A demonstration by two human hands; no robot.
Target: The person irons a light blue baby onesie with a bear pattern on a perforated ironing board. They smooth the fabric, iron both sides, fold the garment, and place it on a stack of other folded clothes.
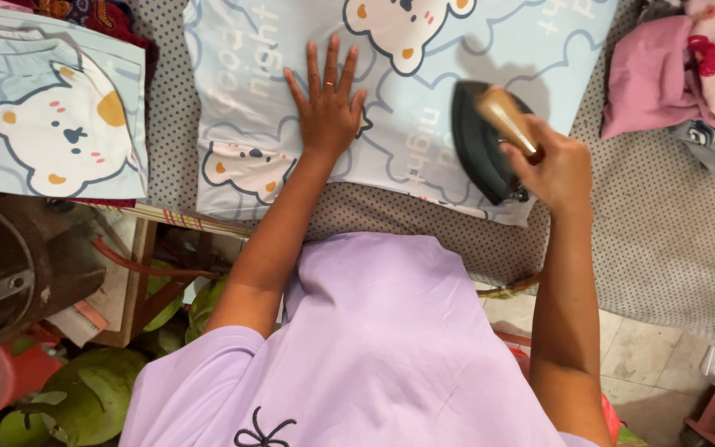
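A pale blue cloth [424,74] printed with white bears lies spread on a dotted grey ironing surface [672,240]. My left hand [327,103] presses flat on the cloth, fingers spread, a ring on one finger. My right hand [552,165] grips the wooden handle of a black flat iron [477,141], which rests on the cloth's right part, near its front edge.
A folded stack of the same bear cloth [51,108] lies at the left. Pink and floral clothes [688,74] are piled at the right. Below the left edge are a dark metal wheel [2,273], a wooden frame and green round objects [93,389].
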